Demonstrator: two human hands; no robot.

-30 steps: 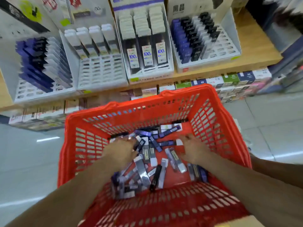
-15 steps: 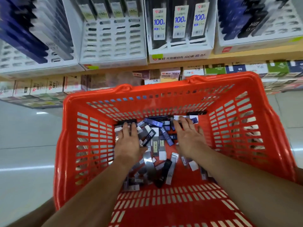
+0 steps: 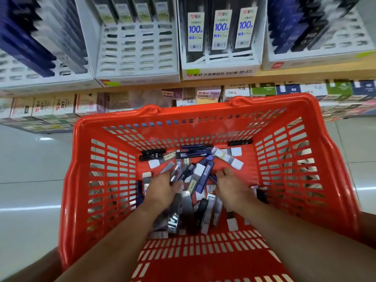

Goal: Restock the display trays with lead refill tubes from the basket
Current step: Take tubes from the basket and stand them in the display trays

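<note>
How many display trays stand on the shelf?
4 display trays in a row on the shelf: far left, left of centre, right of centre, far right. Others may lie outside view.

We find the red basket (image 3: 203, 117) open above; its slatted walls close every side, and lead refill tubes (image 3: 187, 207) litter its floor at frame centre.

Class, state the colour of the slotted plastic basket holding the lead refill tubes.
The slotted plastic basket is orange-red, clearest in the head view.
</note>
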